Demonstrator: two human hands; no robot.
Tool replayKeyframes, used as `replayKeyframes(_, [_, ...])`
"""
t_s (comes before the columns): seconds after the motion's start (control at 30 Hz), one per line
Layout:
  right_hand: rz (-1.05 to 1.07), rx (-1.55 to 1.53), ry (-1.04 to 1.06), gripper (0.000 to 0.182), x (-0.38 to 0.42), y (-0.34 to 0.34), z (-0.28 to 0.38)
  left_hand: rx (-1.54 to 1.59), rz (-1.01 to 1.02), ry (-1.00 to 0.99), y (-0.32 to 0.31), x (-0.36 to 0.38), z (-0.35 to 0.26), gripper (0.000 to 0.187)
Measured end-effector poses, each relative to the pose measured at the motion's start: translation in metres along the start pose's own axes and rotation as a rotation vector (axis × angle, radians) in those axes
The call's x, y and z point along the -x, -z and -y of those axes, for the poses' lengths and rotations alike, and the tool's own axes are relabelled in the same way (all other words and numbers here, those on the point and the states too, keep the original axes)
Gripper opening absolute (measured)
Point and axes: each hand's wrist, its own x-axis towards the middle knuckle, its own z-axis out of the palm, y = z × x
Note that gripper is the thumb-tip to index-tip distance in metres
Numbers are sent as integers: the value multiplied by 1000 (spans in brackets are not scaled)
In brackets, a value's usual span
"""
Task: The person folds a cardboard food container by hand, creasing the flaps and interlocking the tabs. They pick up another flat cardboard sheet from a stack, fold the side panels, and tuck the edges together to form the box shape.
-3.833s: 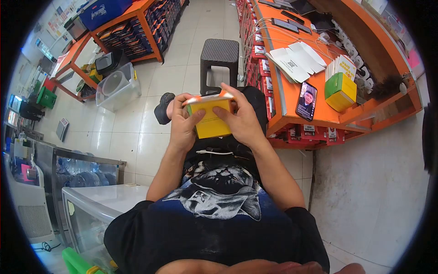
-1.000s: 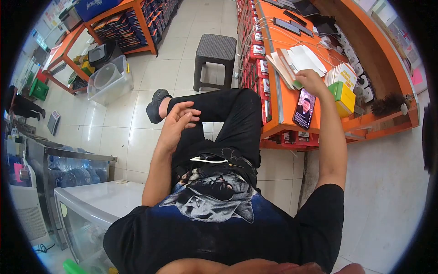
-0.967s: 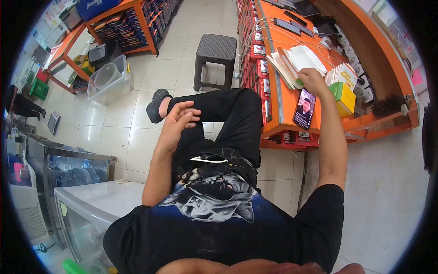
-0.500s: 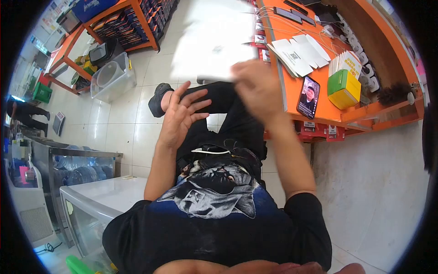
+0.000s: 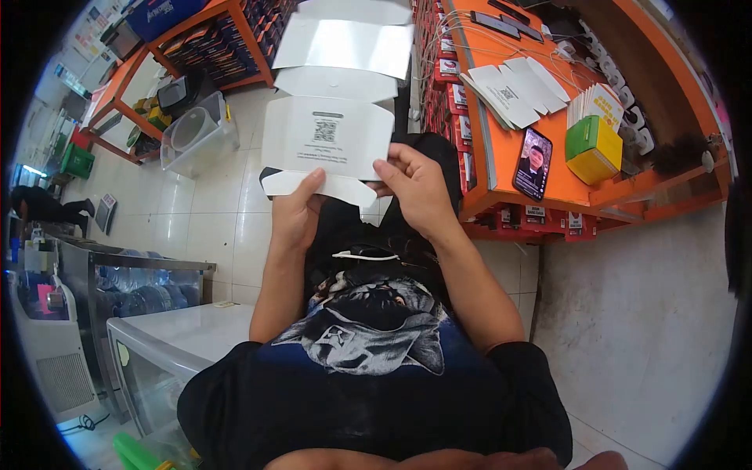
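Observation:
An unfolded white cardboard box blank [image 5: 345, 117] stretches out in front of me above my lap, a QR code printed on its near panel. My left hand [image 5: 298, 205] pinches its near flap, thumb on top and fingers underneath. At the right edge of the printed panel, my right hand [image 5: 413, 186] grips the card between thumb and fingers. Creases divide the blank into several panels, and its far end tilts away from me.
On the orange table [image 5: 501, 168] to my right lie a lit phone [image 5: 532, 164], a green and yellow box [image 5: 593, 150], more flat white card blanks [image 5: 509, 92] and cables. A clear plastic bin [image 5: 200, 145] stands on the floor at left, beyond a white cabinet [image 5: 188, 329].
The box blank was blurred, with my right hand at it and my left hand spread apart from it. Now it is lower and steadier, with both hands holding it.

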Motion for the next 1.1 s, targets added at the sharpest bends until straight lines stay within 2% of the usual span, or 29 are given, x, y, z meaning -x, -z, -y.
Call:
replayKeyframes(0.07, [-14,173,40,26,0,1,0,12,18,15,-7,1,0,36])
replayKeyframes(0.2, [-93,146,93,21,-4,5,-8,-168,-19,120,2,-4,0,30])
replayKeyframes(0.27, [-273,240,302,20,-10,10,-15,-449,169,384,14,-10,-3,26])
replayKeyframes(0.3, [-312,267,336,20,-11,10,-12,-623,339,414,15,-11,-9,20])
replayKeyframes(0.33, [-310,269,342,20,-10,9,-8,-622,340,408,11,-6,-10,20])
replayKeyframes(0.4, [-304,305,328,19,-5,4,-2,-798,369,143,-6,8,-13,17])
replayKeyframes(0.43, [-301,305,328,19,-2,1,-2,-857,310,-36,-18,12,-15,28])
replayKeyframes(0.47, [-247,271,316,19,2,-4,-3,-857,306,-38,-26,14,-15,28])
replayKeyframes(0.53, [-190,236,309,18,5,-12,-5,-1148,200,-529,-33,12,-14,40])
replayKeyframes(0.6, [-100,148,223,18,7,-19,-2,-1157,224,-469,-26,11,-12,48])
replayKeyframes(0.67, [-80,86,196,18,6,-21,-1,-1141,247,-670,-16,7,-5,41])
replayKeyframes(0.8, [-84,60,246,16,7,-23,6,-1057,269,-755,-11,3,1,30])
replayKeyframes(0.87, [-106,102,292,16,7,-23,5,-966,144,-658,-14,6,8,18])
replayKeyframes(0.93, [-168,310,360,15,5,-21,1,-1006,124,-718,-11,4,14,14])
replayKeyframes(0.97, [-166,311,362,15,6,-21,1,-795,87,-546,-12,4,19,12])
replayKeyframes(1.0, [-176,464,491,15,7,-23,2,-585,49,-373,-14,5,20,12])
replayKeyframes(1.03, [-183,617,620,16,8,-24,2,-585,46,-374,-14,5,18,12])
replayKeyframes(1.1, [-162,701,693,16,9,-26,1,-334,-8,-8,-14,7,13,13])
